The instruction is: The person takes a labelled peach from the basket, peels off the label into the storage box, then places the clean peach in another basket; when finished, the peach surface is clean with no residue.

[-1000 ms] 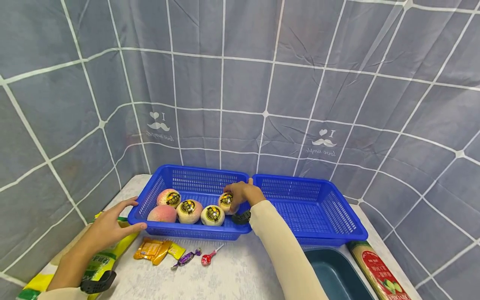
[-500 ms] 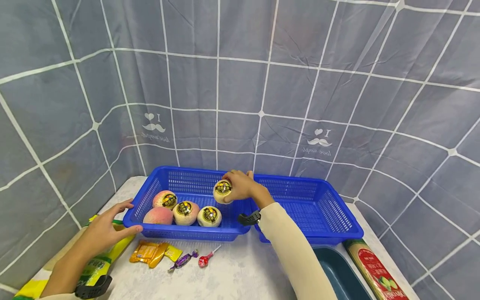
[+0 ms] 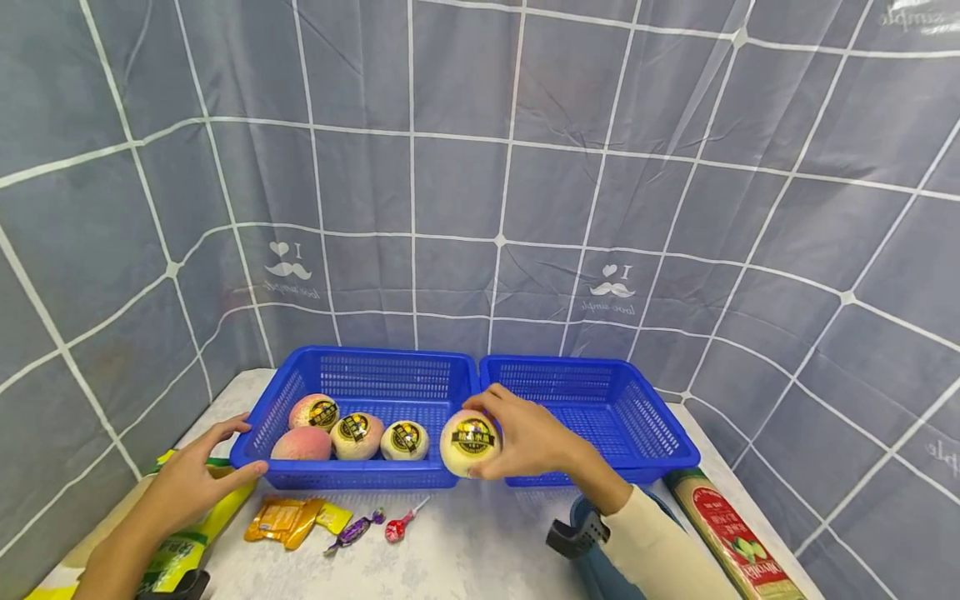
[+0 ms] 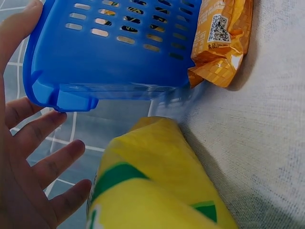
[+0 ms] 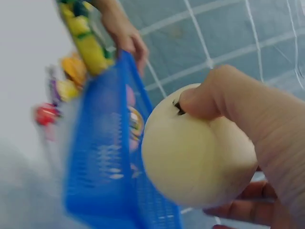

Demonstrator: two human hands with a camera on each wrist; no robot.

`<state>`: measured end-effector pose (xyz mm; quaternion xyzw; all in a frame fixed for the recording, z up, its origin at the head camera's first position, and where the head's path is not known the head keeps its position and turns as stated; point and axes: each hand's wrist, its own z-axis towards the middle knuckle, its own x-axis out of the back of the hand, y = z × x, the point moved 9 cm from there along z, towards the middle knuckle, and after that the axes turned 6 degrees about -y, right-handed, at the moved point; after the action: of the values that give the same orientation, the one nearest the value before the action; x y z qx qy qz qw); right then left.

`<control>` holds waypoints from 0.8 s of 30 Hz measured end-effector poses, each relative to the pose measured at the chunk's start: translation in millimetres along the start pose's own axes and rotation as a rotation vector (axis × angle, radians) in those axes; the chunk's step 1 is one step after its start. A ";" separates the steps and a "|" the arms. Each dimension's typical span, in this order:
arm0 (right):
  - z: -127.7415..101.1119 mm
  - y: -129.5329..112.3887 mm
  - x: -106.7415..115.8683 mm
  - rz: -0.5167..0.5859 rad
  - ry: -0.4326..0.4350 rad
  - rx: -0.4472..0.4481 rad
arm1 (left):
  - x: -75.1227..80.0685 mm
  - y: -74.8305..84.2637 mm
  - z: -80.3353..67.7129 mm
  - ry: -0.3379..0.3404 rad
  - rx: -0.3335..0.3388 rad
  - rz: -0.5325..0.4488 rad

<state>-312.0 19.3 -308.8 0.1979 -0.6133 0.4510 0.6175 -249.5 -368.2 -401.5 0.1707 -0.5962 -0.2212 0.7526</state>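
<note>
Right hand [image 3: 525,435]: thumb and fingers grip a round, cream-skinned peach with a black-and-gold sticker [image 3: 471,443].
Held peach: raised, seen before the right end of the blue, perforated plastic left basket [image 3: 352,477].
Left hand [image 3: 186,490]: fingers extended and spread, at that basket's left end, near a yellow-and-green bag [image 4: 152,181].
Left basket contents: four pink-and-cream peaches [image 3: 356,436].
Right basket [image 3: 562,379]: blue, perforated plastic, beside the left one.
Foreground: orange-wrapped packet [image 3: 281,521], purple twist-wrapped candy [image 3: 356,532], red lollipop [image 3: 397,530].
</note>
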 end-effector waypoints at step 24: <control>-65.2 3.7 -105.0 0.027 -0.165 -0.106 | -3.8 -7.4 -0.8 0.011 -0.015 -0.058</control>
<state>-260.5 40.3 -419.3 0.1932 -0.6876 0.4084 0.5684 -250.3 -372.3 -408.6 0.1834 -0.5851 -0.2464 0.7505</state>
